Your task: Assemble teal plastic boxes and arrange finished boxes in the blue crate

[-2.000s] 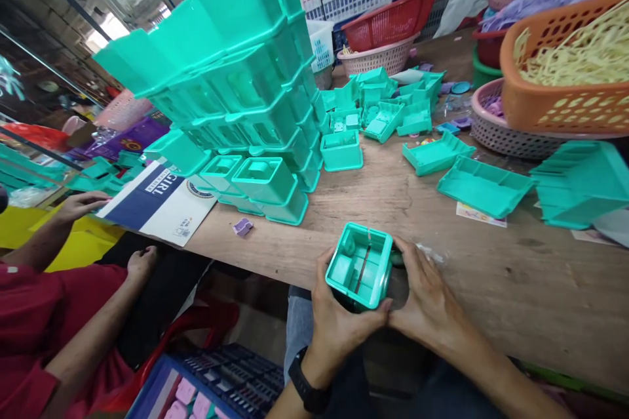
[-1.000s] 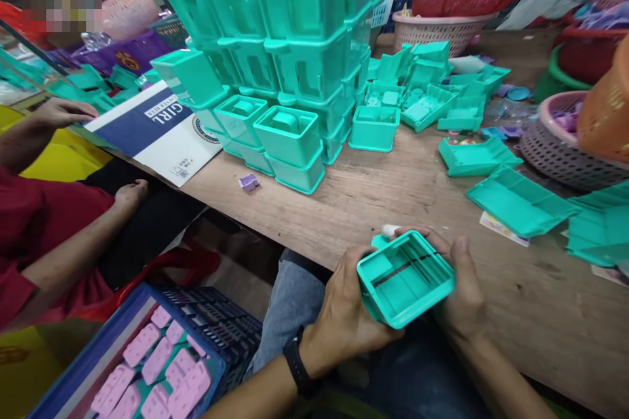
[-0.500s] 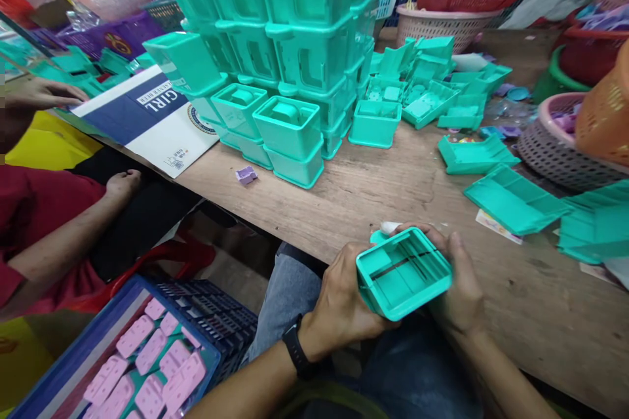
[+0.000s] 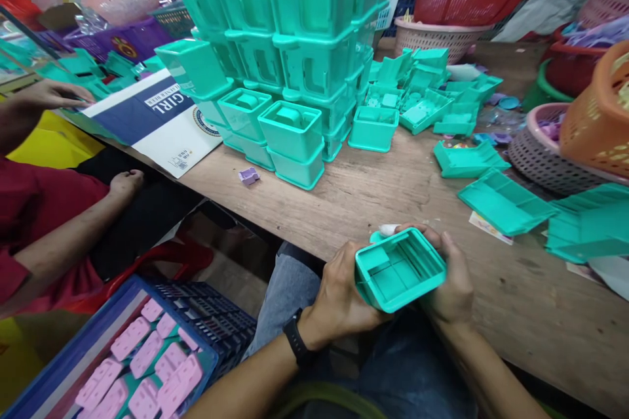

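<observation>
Just over the table's front edge, my two hands hold a green plastic box [image 4: 400, 291] with its open side tilted up at me. Inside it, ridges run along the right wall and a small block shows at the upper left corner. My left hand [image 4: 339, 298] wraps the box's left side and underside. On the right side and far edge, my right hand [image 4: 452, 284] is closed round it, its fingers partly hidden behind the box. A white wrapping [image 4: 388, 229] covers one fingertip at the far edge.
Stacked green boxes [image 4: 314, 65] tower at the table's back. Loose green panels [image 4: 506, 199] lie to the right near a pink basket [image 4: 545, 150]. A blue crate [image 4: 211, 366] of pink-topped pieces stands lower left. At left, another person's hand [image 4: 54, 94] touches a cardboard sheet [image 4: 167, 137].
A dark line that crossed the box's opening no longer shows. The box has tilted slightly in my hands, both still gripping it. The view has shifted a little.
</observation>
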Demonstrator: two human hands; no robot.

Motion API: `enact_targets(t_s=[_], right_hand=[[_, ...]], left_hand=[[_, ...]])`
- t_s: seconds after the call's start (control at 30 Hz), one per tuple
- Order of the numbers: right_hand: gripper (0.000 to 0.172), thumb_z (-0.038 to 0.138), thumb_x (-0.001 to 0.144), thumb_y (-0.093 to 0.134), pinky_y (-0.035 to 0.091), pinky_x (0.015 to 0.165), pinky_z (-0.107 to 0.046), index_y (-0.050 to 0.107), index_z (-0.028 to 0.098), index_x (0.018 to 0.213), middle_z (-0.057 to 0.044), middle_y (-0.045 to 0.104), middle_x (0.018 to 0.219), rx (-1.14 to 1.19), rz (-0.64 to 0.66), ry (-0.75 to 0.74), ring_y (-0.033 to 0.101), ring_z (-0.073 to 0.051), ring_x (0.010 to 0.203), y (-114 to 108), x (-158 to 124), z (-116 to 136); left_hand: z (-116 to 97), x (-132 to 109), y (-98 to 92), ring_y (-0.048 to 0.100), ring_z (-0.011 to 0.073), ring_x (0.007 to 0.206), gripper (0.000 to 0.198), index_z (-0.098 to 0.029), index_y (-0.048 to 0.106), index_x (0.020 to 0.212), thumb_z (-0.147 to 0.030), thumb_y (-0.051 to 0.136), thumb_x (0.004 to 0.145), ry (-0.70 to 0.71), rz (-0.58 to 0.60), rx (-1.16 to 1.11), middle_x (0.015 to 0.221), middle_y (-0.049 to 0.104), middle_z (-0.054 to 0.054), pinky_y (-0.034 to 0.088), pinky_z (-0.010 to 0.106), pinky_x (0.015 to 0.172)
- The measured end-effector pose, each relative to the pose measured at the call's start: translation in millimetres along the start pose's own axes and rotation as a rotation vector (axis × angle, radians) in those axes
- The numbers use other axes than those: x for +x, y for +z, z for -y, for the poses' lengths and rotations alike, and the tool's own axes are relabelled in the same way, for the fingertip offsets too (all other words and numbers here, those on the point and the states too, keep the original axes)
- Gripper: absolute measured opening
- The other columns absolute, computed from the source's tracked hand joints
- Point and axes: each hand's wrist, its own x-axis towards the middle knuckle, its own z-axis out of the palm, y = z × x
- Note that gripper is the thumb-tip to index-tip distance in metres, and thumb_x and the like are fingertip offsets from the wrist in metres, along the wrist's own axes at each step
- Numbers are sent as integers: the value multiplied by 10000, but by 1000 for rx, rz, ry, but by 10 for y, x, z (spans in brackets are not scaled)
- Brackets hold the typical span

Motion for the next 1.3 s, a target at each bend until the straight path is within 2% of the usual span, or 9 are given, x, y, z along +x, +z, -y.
enact_targets(t_s=[0.37,0.47,0.57,0.67,0.8,0.93,1.1,1.2,1.3], right_hand=[[367,529,1007,489,605,807,-463,715,268,881,-39,782,841,-133,-115,-294,747,-309,886,-250,111,-50],[390,455,1057,416,558,947,-467,734,243,1132,-49,779,1171,-196,-125,-329,706,-304,1137,-243,25,127],[541,526,1098,293,452,1105,-507,651,242,1388,-75,641,1463,-507,84,-527,571,-329,1368,-194,-138,415],[499,569,1069,413,487,1050,-478,718,245,1293,-91,706,1349,-767,308,-710,634,-331,1275,-89,-255,622],[334,345,1080,444,543,855,-389,758,237,1123,-73,765,1055,-871,280,-905,721,-257,1003,55,-273,637],[397,245,1093,366,532,873,-379,761,215,1062,-75,779,1020,-829,184,-924,729,-234,980,108,-265,561],[468,392,1109,359,532,867,-400,781,235,983,-69,794,1007,-747,136,-782,729,-258,983,80,-289,601],[581,515,1105,306,529,836,-413,798,254,936,-59,806,982,-703,6,-608,735,-281,964,22,-283,661],[607,525,1105,281,505,908,-446,802,219,1042,-89,803,1086,-811,-4,-624,723,-312,1060,-34,-270,700]], left_hand=[[-176,181,-70,619,332,1259,946,-220,481,1377,-168,922,541,-42,56,-128,1358,619,107,536,512,1101],[-265,207,-114,629,332,1226,874,-210,536,1322,-140,911,536,7,45,-92,1313,630,104,559,493,1066],[-347,215,-147,633,339,1191,793,-204,544,1294,-163,873,574,68,81,-15,1263,633,109,576,495,1030],[-395,210,-150,635,347,1170,697,-182,545,1267,-209,842,637,118,103,32,1238,636,128,580,509,1020],[-383,189,-119,660,331,1161,637,-163,556,1264,-189,804,678,158,88,26,1233,662,134,584,490,1034],[-372,155,-71,687,324,1127,655,-175,576,1260,-195,815,650,146,-5,10,1206,690,122,608,472,1001],[-395,108,-40,645,336,1210,760,-195,527,1351,-179,813,647,134,4,-35,1274,648,128,586,504,1051],[-371,121,-32,568,379,1355,1051,-222,337,1513,-232,881,613,91,39,-90,1458,547,161,477,611,1181],[-357,185,-30,572,398,1361,1052,-216,368,1465,-301,935,583,95,77,-61,1444,577,162,327,678,1270]])
